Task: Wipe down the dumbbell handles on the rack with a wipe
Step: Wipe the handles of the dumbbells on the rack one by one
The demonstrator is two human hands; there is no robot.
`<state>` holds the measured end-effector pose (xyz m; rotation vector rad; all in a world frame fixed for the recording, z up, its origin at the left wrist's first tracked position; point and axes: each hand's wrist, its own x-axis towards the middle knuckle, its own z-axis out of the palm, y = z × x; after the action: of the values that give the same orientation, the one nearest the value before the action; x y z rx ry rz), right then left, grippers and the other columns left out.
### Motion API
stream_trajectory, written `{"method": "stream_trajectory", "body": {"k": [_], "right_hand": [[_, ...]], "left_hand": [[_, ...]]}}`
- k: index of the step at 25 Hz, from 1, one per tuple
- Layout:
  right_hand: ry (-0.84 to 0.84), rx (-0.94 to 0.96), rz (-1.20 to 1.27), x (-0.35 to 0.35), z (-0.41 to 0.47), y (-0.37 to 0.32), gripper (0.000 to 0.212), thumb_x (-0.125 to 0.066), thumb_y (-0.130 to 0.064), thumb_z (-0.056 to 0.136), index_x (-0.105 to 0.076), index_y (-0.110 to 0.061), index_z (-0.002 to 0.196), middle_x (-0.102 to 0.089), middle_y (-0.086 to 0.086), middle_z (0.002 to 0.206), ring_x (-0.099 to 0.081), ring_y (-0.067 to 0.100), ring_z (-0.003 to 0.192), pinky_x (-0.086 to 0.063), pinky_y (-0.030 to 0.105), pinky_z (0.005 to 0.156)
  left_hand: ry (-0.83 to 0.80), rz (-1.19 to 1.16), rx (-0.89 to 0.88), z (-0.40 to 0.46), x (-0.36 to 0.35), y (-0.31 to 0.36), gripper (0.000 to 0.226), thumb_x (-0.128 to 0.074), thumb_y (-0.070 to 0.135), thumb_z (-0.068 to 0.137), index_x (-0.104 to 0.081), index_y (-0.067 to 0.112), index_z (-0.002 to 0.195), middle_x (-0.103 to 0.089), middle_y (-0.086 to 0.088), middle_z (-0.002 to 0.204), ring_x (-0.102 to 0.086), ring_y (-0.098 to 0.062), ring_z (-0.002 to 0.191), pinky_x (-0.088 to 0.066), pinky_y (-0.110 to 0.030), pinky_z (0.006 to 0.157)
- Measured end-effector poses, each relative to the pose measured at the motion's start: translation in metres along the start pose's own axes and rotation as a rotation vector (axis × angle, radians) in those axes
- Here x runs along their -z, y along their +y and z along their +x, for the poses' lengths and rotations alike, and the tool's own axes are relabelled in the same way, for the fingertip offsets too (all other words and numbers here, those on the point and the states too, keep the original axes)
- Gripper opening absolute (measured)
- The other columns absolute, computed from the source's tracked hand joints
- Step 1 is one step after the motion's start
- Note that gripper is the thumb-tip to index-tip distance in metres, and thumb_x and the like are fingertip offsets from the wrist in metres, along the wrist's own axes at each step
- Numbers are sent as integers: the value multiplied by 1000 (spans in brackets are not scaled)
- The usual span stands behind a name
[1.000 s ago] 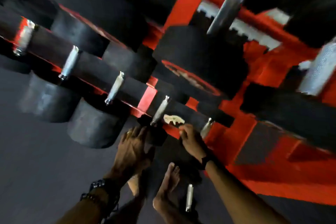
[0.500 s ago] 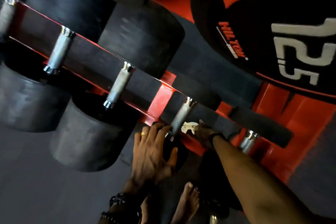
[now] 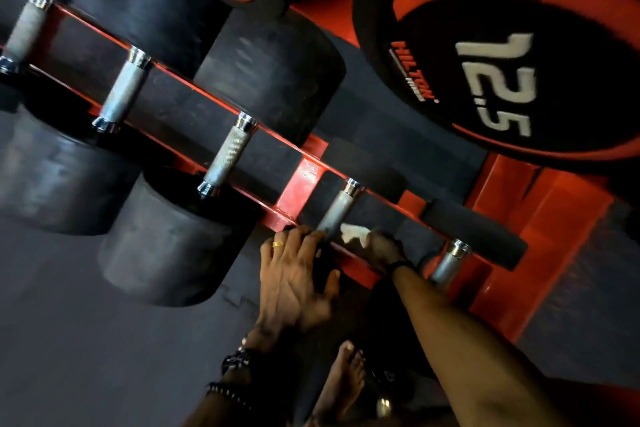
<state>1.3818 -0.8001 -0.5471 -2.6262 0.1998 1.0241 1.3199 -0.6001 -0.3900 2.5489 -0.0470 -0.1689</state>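
A red and black dumbbell rack (image 3: 301, 180) runs diagonally across the view, with several silver knurled handles resting on its lower rail. My right hand (image 3: 381, 248) pinches a crumpled white wipe (image 3: 353, 232) just right of the lower end of one small dumbbell's handle (image 3: 337, 210). My left hand (image 3: 294, 281) lies with straight fingers on the black head at that dumbbell's near end, fingertips by the rail. Another handle (image 3: 228, 156) sits further left and one more (image 3: 446, 263) to the right of my right wrist.
Large black dumbbell heads (image 3: 162, 243) hang off the rail on the left. A head marked 12.5 (image 3: 498, 59) fills the upper right on a higher tier. Dark rubber floor (image 3: 86, 340) lies below. A bare foot (image 3: 343, 381) and a dumbbell (image 3: 382, 402) are at the bottom.
The camera has come closer to the lower rail and turned. My right hand with the wipe has stayed beside the small dumbbell's handle, and my left hand has stayed on its near head.
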Motion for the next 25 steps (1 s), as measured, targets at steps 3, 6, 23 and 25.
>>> {"method": "stream_trajectory", "body": {"k": [3,6,23,25], "right_hand": [[202,34,123,39,-57,-16,33,-67,-35,86,-69,-6,71,-67,15,77,-66,32,79,-37,33,62],[270,-53,484,81,-128,-43,12,-69,-10,81,-66,1,85,-69,21,90,-64,32,85,-34,25,65],[183,184,1115,364,-482,-176,18,-70,12,80,-63,0,91,-66,3,77,-61,-6,60,-48,12,60],[163,234,1156,393,-501,-181,16,-72,4,82,-63,-5,91,-70,6,83,-66,2,68,-51,19,66]], "left_hand": [[-47,-30,38,-17,18,17,62,-54,55,70,-62,19,120,-57,1,120,-47,-23,109,-32,-36,92],[-126,-28,107,-32,51,43,67,-50,55,67,-62,17,121,-60,-3,114,-50,-28,103,-41,-39,85],[-141,-761,366,-62,387,252,24,-76,24,87,-69,6,72,-63,1,62,-50,-5,59,-41,-27,57],[-67,-856,338,-56,410,277,20,-76,6,85,-63,4,69,-60,-2,60,-50,-4,52,-41,-21,53]]}}
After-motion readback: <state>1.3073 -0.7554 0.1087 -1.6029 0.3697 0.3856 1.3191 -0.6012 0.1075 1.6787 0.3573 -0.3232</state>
